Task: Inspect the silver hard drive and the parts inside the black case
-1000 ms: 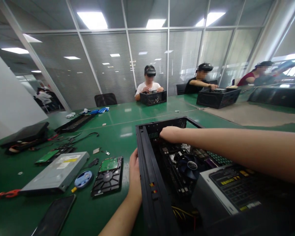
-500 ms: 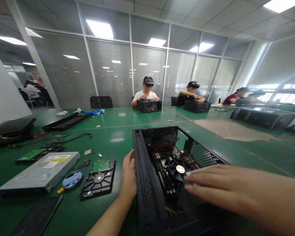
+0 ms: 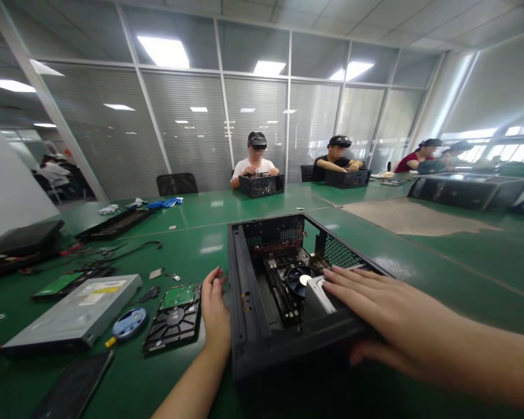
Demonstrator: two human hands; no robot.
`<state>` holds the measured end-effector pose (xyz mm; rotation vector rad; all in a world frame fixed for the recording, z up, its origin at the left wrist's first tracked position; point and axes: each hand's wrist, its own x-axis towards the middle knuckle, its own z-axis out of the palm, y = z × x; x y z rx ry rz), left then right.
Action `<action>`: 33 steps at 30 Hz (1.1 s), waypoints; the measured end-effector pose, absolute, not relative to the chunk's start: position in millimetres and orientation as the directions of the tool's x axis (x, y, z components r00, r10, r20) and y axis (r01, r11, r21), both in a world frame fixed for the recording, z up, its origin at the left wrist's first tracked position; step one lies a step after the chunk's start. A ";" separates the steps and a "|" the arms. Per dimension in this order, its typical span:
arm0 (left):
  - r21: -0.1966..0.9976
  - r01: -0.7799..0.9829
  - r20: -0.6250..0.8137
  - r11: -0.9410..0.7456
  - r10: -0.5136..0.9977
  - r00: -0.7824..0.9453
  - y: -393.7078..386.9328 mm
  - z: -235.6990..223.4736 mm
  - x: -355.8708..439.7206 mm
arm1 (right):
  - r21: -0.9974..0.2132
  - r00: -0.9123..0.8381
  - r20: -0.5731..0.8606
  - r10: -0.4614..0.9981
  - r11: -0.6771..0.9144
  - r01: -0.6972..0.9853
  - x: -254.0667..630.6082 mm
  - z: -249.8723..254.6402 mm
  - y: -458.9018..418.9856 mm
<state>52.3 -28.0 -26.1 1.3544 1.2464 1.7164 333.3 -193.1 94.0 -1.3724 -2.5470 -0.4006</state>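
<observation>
Head view, open case (image 3: 252, 285), fingers (image 3: 367, 292) across edge (image 3: 310, 337)

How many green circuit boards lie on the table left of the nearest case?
2: one green board on the black drive beside the left hand; a second board farther left, partly hidden behind the silver drive. More may be hidden.

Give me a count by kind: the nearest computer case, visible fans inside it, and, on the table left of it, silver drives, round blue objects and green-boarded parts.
Computer case: 1
Fan: 1
Silver drive: 1
Round blue object: 1
Green-boarded parts: 2
Total: 6
</observation>
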 end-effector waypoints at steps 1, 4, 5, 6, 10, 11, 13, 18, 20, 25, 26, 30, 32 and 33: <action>0.930 0.081 0.366 -0.359 0.880 -0.301 -27.4 -25.5 50.9 | 0.100 -0.524 0.313 0.792 0.522 0.847 333.5 93.4 -179.5; 0.933 0.069 0.356 -0.355 0.872 -0.336 -27.3 -26.2 48.0 | 0.009 -0.490 0.321 0.811 0.515 0.857 335.3 91.3 -123.2; 0.930 0.068 0.361 -0.360 0.868 -0.340 -27.9 -27.0 47.4 | -0.007 -0.473 0.327 0.818 0.503 0.864 335.7 90.5 -100.4; 0.926 0.075 0.373 -0.370 0.866 -0.334 -28.7 -27.9 47.1 | -0.016 -0.448 0.324 0.833 0.479 0.878 335.7 89.7 -76.3; 0.856 0.197 0.514 -0.477 0.820 -0.250 -34.7 -29.5 48.6 | 0.008 -0.300 0.283 0.911 0.311 0.951 329.3 89.1 20.4; 0.826 0.240 0.558 -0.511 0.804 -0.208 -36.9 -29.2 49.6 | 0.006 -0.239 0.274 0.932 0.247 0.969 326.2 89.5 42.2; 0.763 0.314 0.619 -0.565 0.779 -0.104 -42.3 -28.0 51.9 | -0.001 -0.170 0.272 0.947 0.177 0.984 319.7 90.1 80.4; 0.659 0.394 0.640 -0.641 0.753 0.152 -54.3 -26.0 58.1 | -0.007 -0.092 0.277 0.956 0.098 0.995 310.5 86.5 136.2; 0.613 0.455 0.634 -0.646 0.746 0.204 -55.1 -26.3 60.5 | -0.008 -0.082 0.293 0.953 0.088 0.996 310.8 82.6 140.9; 0.453 0.696 0.629 -0.558 0.753 0.194 -41.7 -26.0 56.5 | -0.012 -0.062 0.387 0.920 0.072 0.997 308.7 69.9 116.4; 0.419 0.747 0.621 -0.516 0.764 0.179 -37.1 -25.1 51.9 | -0.012 -0.062 0.416 0.907 0.073 0.997 306.8 66.1 106.3; 0.292 0.926 0.567 -0.237 0.823 0.032 -19.2 -20.8 21.4 | -0.133 -0.098 0.530 0.843 0.197 0.971 300.2 36.7 47.1; 0.224 0.973 0.514 -0.053 0.855 -0.072 -13.0 -20.4 4.9 | -0.246 -0.151 0.499 0.854 0.306 0.919 300.7 12.8 7.8; 0.190 0.980 0.476 0.051 0.869 -0.138 -10.7 -21.0 -1.9 | -0.288 -0.191 0.466 0.864 0.352 0.890 302.3 -0.1 -12.3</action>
